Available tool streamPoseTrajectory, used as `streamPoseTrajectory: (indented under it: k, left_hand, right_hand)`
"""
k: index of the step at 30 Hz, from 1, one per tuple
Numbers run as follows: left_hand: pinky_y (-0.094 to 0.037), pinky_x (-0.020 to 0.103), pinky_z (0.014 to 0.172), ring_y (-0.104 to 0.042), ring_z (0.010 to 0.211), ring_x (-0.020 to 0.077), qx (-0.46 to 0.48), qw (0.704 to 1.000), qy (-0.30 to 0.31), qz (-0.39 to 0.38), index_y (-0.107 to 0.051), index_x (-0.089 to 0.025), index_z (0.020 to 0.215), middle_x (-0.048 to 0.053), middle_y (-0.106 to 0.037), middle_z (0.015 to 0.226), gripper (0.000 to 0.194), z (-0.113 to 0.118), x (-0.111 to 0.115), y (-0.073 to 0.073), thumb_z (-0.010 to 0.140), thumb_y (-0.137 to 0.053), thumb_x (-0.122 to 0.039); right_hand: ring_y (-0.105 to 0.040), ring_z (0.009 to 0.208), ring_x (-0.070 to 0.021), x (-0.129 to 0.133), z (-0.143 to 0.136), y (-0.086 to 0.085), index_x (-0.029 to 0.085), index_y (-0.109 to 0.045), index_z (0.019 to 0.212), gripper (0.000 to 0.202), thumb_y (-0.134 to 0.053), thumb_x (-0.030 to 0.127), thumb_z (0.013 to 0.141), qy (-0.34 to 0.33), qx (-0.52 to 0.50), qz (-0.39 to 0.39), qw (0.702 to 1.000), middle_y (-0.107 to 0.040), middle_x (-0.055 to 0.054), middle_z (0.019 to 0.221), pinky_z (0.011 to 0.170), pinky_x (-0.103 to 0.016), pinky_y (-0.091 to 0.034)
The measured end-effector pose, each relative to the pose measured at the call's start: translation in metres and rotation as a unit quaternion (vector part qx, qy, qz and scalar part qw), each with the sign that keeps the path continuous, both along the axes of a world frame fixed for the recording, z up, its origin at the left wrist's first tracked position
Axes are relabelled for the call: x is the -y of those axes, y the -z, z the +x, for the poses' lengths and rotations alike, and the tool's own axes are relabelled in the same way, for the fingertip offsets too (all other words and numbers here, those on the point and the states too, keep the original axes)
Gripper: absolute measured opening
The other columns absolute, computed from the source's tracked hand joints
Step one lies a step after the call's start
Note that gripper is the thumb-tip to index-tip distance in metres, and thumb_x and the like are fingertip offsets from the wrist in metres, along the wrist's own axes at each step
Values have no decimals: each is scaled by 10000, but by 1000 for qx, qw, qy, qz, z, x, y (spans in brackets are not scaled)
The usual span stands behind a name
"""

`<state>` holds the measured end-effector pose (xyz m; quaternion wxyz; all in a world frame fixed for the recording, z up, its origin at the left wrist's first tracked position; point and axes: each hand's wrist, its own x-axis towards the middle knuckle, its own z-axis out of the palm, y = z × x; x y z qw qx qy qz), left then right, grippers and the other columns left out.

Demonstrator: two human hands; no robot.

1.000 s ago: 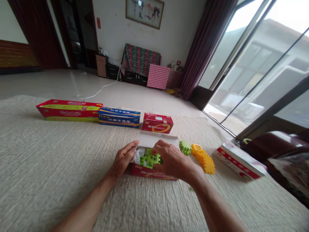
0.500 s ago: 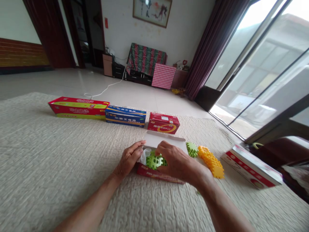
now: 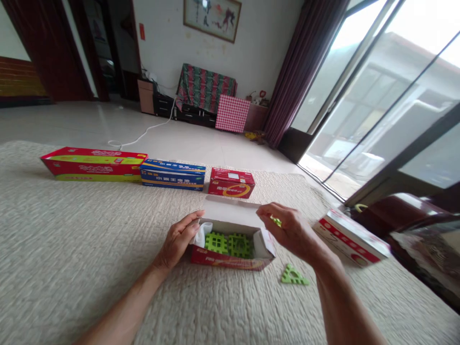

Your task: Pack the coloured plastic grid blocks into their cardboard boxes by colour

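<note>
My left hand (image 3: 178, 239) is closed on the left end of an open red cardboard box (image 3: 230, 261), by some white plastic (image 3: 204, 233). Inside the box lie green notched square tiles (image 3: 215, 243) with cut-out centres. To the right of the box and above the mat is my right hand (image 3: 283, 225), its fingers curled. A bit of a green notched tile (image 3: 276, 221) shows between those fingers, mostly hidden by the hand. A green notched triangle piece (image 3: 293, 275) lies flat on the mat below my right hand.
Behind the open box stand a long red-and-green box (image 3: 97, 165), a blue box (image 3: 172, 176) and a closed red box (image 3: 232, 183). A white-and-red box (image 3: 352, 237) sits to the right, by a dark red piece of furniture (image 3: 402, 218). A textured mat (image 3: 108, 239) covers the floor.
My right hand has come out of the box and moved right, and now covers the orange tiles on the mat. My left hand keeps its place on the box. The view has turned slightly right.
</note>
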<state>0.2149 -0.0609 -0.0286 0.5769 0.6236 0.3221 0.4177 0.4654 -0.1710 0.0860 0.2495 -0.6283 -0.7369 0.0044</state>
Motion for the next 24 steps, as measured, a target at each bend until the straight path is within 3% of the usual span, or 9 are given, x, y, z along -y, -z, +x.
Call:
streamPoseTrajectory:
  k: [4, 7, 11, 14, 24]
  left_hand:
    - [-491, 308, 883, -620, 1079, 276, -16, 1000, -12, -5, -612, -138, 1237, 82, -691, 1162, 584, 0, -2, 0, 794, -585, -518]
    - [-512, 298, 857, -630, 1068, 277, -27, 999, -7, -15, -598, -144, 1259, 73, -694, 1158, 630, 0, -4, 3, 781, -588, -553]
    - [-489, 279, 912, -598, 1139, 264, -26, 1000, -12, -13, -603, -180, 1261, 55, -658, 1237, 582, -2, -7, 10, 799, -591, -534]
    - [-490, 279, 910, -595, 1143, 262, -26, 999, -17, -16, -609, -200, 1257, 50, -655, 1243, 559, -2, -7, 11, 803, -594, -524]
    - [-532, 257, 741, -664, 937, 244, -42, 999, -22, -14, -610, -151, 1250, 60, -717, 1075, 641, -1, -4, 3, 765, -590, -571]
  right_hand:
    - [-621, 798, -172, 7, 59, 14, 209, -649, 904, 167, -494, 186, 846, 141, 31, 22, 989, -668, -51, 904, 744, -310, -453]
    - [-628, 868, -202, 7, 84, 35, 203, -669, 948, 209, -514, 166, 813, 199, 43, -15, 979, -673, -74, 988, 802, -349, -452]
    - [-579, 1082, -233, -4, 90, 57, 193, -621, 1120, 403, -544, 85, 739, 185, 53, -75, 978, -623, -106, 1219, 942, -392, -395]
    - [-521, 1179, -254, -14, 92, 61, 179, -562, 1195, 536, -577, 54, 673, 149, 60, -118, 980, -571, -129, 1306, 984, -409, -359]
    - [-548, 1084, -244, -33, 103, 65, 217, -600, 1045, 373, -615, 115, 686, 149, 96, -176, 968, -654, -82, 1106, 940, -433, -355]
